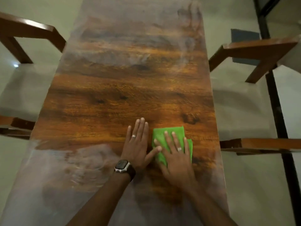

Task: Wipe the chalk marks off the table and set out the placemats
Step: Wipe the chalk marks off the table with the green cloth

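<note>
chalk marks (84, 162) lie left of our flat left hand (138, 144); our right hand (176, 154) presses spread fingers on the green cloth (177, 132).

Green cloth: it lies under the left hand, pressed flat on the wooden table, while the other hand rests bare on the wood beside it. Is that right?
Not quite. The head view shows the green cloth under the right hand, fingers spread flat on it. The left hand, the one with the watch, rests bare on the wooden table beside it, its thumb touching the cloth's edge.
</note>
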